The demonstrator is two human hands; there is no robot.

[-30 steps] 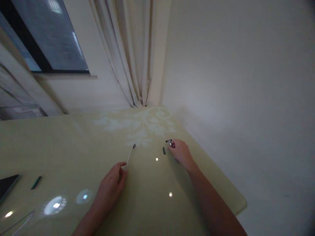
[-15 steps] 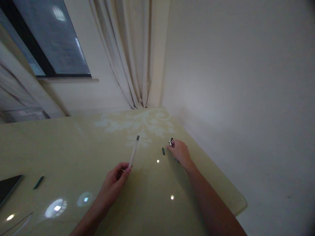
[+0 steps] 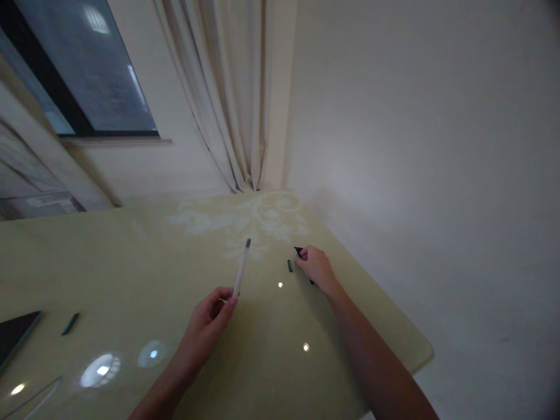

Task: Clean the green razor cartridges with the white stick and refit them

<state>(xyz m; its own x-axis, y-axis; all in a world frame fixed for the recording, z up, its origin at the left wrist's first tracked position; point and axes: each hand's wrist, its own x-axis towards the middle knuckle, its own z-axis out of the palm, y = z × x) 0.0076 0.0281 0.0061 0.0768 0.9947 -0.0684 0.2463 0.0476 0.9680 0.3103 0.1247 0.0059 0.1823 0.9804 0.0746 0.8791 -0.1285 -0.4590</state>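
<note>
My left hand (image 3: 212,318) is closed, pinching the lower end of a slim white pen (image 3: 242,267) with a dark grey tip. The pen is tilted up, its tip pointing away from me. Further right, my right hand (image 3: 317,267) is low over the table, thumb and fingers closed on a small black object (image 3: 298,250) whose kind I cannot make out. The fingers cover most of it. A dark end (image 3: 311,282) shows below that hand; I cannot tell if it belongs to the same object. Left of the fingertips lies a short dark green-black piece (image 3: 290,266).
Another dark green-black piece (image 3: 70,324) lies on the pale yellow glossy table (image 3: 144,274) beside a black flat object (image 3: 17,335) at the left edge. A thin cord (image 3: 41,396) is at bottom left. Curtains (image 3: 219,99) and a wall (image 3: 415,175) border the table.
The shiny black object in my right fingers has turned and now looks flatter and darker. My left hand, with the pen, has shifted slightly right.
</note>
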